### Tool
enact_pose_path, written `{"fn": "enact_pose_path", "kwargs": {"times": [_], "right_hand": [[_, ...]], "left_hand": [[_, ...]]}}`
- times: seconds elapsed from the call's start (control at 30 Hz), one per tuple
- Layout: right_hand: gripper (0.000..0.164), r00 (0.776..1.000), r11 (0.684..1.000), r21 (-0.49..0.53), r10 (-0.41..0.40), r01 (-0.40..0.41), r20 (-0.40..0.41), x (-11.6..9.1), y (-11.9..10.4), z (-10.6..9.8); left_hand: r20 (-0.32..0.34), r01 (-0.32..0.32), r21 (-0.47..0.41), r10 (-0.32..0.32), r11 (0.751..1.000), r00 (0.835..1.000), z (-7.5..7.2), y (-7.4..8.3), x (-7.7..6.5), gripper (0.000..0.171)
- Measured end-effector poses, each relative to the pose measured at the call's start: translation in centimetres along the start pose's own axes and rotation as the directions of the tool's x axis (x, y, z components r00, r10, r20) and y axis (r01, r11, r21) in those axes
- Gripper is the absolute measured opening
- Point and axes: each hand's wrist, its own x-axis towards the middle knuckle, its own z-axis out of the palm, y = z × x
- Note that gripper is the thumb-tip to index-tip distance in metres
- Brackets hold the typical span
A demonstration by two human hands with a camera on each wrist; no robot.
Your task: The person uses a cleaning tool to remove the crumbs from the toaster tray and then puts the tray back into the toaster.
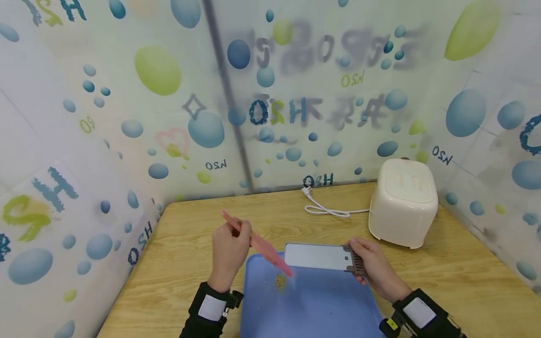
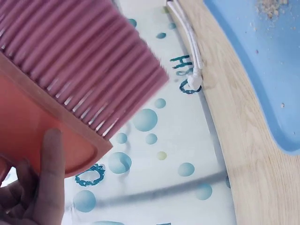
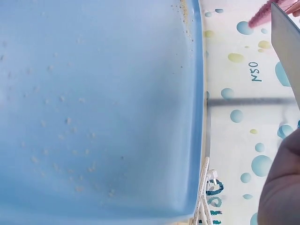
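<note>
My left hand [image 1: 230, 251] grips a pink brush [image 1: 270, 251], its bristle end slanting down to the right over a blue tray [image 1: 321, 305]. In the left wrist view a finger lies along the orange-pink back of the brush [image 2: 51, 112]. My right hand [image 1: 374, 265] holds a flat metal crumb tray [image 1: 317, 256] by its brown slotted end, above the blue tray's far edge. The brush tip overlaps the crumb tray's left end in the head view. A small heap of crumbs [image 1: 280, 282] lies on the blue tray below the brush, and finer bits are scattered about it.
A cream toaster [image 1: 403, 202] stands at the back right of the wooden table [image 1: 203, 220]. Its white cord and plug [image 1: 325, 209] lie looped near the back edge. Printed curtains [image 1: 296, 94] enclose the table at the back and sides.
</note>
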Motion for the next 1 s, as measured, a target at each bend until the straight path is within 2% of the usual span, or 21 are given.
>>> {"fn": "enact_pose_path", "kwargs": {"times": [0.2, 0.4, 0.53, 0.63, 0.7, 0.83, 0.93, 1.0], "right_hand": [[0.043, 1.000, 1.000, 0.002, 0.016, -0.016, 0.016, 0.1, 0.1, -0.2], [0.046, 0.999, 0.999, -0.031, 0.028, -0.028, 0.017, 0.3, 0.1, -0.1], [0.047, 0.999, 0.999, -0.040, 0.032, -0.031, 0.024, 0.3, -0.1, 0.1], [0.047, 0.999, 0.999, -0.042, 0.032, -0.030, 0.035, 0.3, -0.3, 0.2], [0.047, 0.999, 0.999, -0.041, 0.028, -0.026, 0.044, 0.3, -0.4, 0.2], [0.048, 0.999, 0.999, -0.033, 0.021, -0.019, 0.045, 0.3, -0.5, 0.3], [0.048, 0.999, 0.999, -0.032, 0.018, -0.016, 0.039, 0.3, -0.7, 0.5], [0.048, 0.999, 0.999, -0.031, 0.018, -0.017, 0.036, 0.4, -0.8, 0.6]], "left_hand": [[-0.030, 0.037, -0.106, -0.040, 0.994, 0.999, -0.3, -0.1, 0.4, 0.023], [0.011, 0.089, -0.259, -0.089, 0.962, 0.996, -0.4, 0.2, 0.9, 0.030], [0.064, 0.122, -0.371, -0.106, 0.921, 0.992, -0.1, 0.5, 1.1, 0.033], [0.115, 0.164, -0.447, -0.125, 0.879, 0.985, 0.4, 0.9, 1.1, 0.033], [0.169, 0.213, -0.498, -0.147, 0.840, 0.975, 0.7, 1.1, 1.0, 0.034], [0.295, 0.334, -0.573, -0.192, 0.748, 0.936, 1.6, 1.8, 0.8, 0.035], [0.348, 0.383, -0.575, -0.208, 0.723, 0.914, 2.3, 2.4, 0.7, 0.035], [0.368, 0.399, -0.563, -0.213, 0.724, 0.905, 2.9, 2.7, 0.7, 0.035]]}}
